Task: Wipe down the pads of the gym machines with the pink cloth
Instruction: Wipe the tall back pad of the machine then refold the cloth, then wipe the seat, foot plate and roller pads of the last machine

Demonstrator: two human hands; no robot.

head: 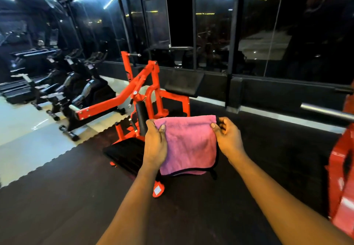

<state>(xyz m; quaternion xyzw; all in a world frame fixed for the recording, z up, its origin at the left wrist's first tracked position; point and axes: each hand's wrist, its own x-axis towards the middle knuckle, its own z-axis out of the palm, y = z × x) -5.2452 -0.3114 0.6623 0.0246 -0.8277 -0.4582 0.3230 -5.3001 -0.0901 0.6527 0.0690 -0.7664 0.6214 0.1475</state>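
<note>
A big orange gym machine [145,91] stands in front w/ a black pad [183,83] up high and a black roller [141,118] lower down. Black bikes [80,91] line the left side; dark glass walls [268,34] sit behind. The pink cloth [188,145] hangs in the air betw. both hands – left hand [155,145] pinches its top left corner, right hand [228,139] pinches the top right. It touches no pad.

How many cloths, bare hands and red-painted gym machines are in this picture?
Pink fleecy cloth with black trim: 1
Bare hands: 2, the left hand and the right hand, both pinching it
Red-painted steel gym machines: 2, the machine ahead and the machine at the right edge
Total: 5
</note>
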